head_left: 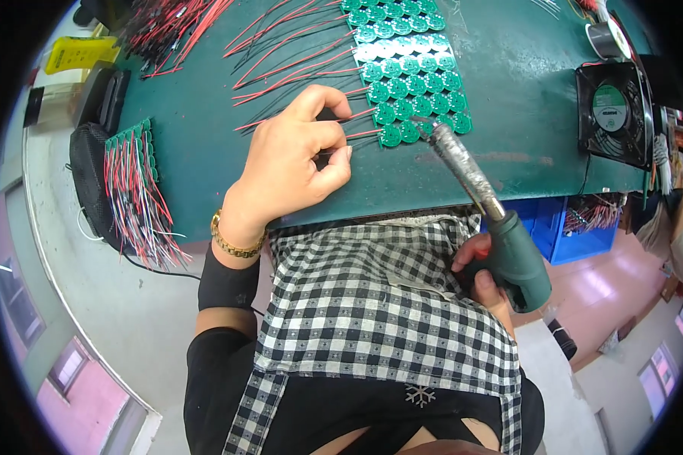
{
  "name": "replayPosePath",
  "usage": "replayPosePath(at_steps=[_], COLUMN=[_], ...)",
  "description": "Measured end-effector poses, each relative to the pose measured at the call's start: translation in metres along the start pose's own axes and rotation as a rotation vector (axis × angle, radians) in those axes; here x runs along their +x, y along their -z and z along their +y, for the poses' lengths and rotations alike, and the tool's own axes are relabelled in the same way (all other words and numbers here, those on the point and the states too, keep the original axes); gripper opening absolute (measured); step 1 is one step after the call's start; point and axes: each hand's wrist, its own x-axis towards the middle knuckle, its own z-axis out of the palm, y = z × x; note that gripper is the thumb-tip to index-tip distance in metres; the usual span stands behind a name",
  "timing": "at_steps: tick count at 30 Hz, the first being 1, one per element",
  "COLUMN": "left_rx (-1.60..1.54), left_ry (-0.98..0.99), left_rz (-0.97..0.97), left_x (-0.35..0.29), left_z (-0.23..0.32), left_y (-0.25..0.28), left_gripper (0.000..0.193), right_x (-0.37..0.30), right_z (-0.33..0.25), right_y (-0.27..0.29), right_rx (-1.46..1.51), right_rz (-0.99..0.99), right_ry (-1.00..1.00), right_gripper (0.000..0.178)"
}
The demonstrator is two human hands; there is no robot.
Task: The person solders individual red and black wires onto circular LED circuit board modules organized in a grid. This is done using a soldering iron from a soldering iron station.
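A panel of small round green circuit boards point(416, 85) lies on the table, with red and black wires point(292, 72) running out from its left edge. My left hand point(292, 155) is beside the panel's near left corner, its fingers curled and pinched on thin wires point(364, 134) that lead to the lowest boards. The fingertips partly hide the wires. My right hand point(484, 282) grips the green handle of a soldering iron point(517, 262) over the table's near edge. The iron's metal barrel slants up left, and its tip is at the panel's nearest rows, touching or just above them.
A bundle of red and black wires point(176, 30) lies at the far left, near a yellow container point(82, 54). Another wired panel point(133, 163) rests on a black case at the left. A fan point(615, 114) and a solder spool point(609, 39) stand right, above a blue bin point(584, 241).
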Motion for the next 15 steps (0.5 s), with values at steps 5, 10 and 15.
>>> replayPosePath(at_steps=[5,10,15], left_rx=[0.02,0.038,0.029], left_ry=[-0.005,0.005,0.005], left_rz=[0.001,-0.016,-0.013], left_x=[0.001,0.005,0.005], left_z=[0.004,0.012,0.013], left_y=[0.005,0.008,0.003], left_gripper=[0.01,0.01,0.011], right_x=[-0.005,0.003,0.018], right_z=[-0.006,-0.008,-0.006], right_y=[-0.007,-0.002,0.009], right_rx=[0.143,0.141,0.206], right_rz=[0.193,0.217,0.28], right_ry=[-0.167,-0.097,0.103], right_gripper=[0.069,0.066,0.054])
